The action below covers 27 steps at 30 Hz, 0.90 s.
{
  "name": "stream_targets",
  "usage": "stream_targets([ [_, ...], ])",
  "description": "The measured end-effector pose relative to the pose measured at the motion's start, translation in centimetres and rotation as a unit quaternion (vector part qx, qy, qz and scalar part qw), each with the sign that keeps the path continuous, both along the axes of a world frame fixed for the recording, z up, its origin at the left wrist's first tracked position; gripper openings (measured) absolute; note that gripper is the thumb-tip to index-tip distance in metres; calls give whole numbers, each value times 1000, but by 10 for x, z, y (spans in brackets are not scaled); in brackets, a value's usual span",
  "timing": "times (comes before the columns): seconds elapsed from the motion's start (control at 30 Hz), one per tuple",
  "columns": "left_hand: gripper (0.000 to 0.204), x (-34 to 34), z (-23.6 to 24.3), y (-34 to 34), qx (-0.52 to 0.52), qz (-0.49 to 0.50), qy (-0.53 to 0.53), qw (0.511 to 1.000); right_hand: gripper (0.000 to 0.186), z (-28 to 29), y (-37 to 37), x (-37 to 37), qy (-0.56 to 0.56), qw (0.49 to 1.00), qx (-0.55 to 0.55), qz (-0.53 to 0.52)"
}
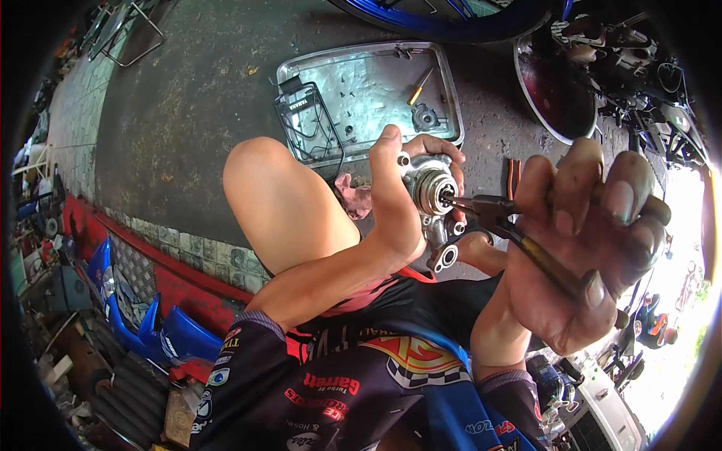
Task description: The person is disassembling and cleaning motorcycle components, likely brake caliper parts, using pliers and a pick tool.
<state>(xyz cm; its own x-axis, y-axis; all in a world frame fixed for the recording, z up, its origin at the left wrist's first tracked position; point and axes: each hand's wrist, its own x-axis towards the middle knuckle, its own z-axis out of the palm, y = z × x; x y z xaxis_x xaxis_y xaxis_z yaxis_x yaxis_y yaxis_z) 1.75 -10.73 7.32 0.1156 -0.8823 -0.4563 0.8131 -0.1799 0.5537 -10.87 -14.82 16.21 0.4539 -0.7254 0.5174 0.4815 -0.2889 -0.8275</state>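
Observation:
My left hand (395, 195) is closed around a silver metal housing (432, 188) with a stepped round boss, lugs and bolt holes, held above my lap beside my bare knee. My right hand (583, 248) grips dark-tipped pliers with a worn yellowish handle (534, 255), their narrow jaws reaching into the bore at the middle of the boss. The palm faces the camera, fingers curled. Just left of the housing, beyond my left wrist, lies a crumpled pink rag (353, 197). An orange-handled tool (511, 180) lies on the floor behind the pliers.
Ahead, a metal tray (361, 51) holds a screwdriver (418, 89), a grey part (423, 118) and a black wire frame (293, 105). Beyond are a round pan (553, 98), a blue wheel (451, 22) and motorcycle parts. Blue panels (180, 331) lie by a red ledge at left.

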Motion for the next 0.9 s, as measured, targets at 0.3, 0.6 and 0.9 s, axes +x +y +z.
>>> stream_targets([
  [0.3, 82, -1, -3, -1, -2, 6, 1, 1000, 50, -2, -7, -6, -17, 999, -6, 45],
  [0.6, 82, 0, 2, 2, -8, -2, 8, 1000, 21, -12, 6, -1, -77, 995, -24, -52],
  [0.9, 83, 4, 7, -5, -23, -12, 31, 999, 38, 6, -9, -17, -46, 997, -25, 58],
])
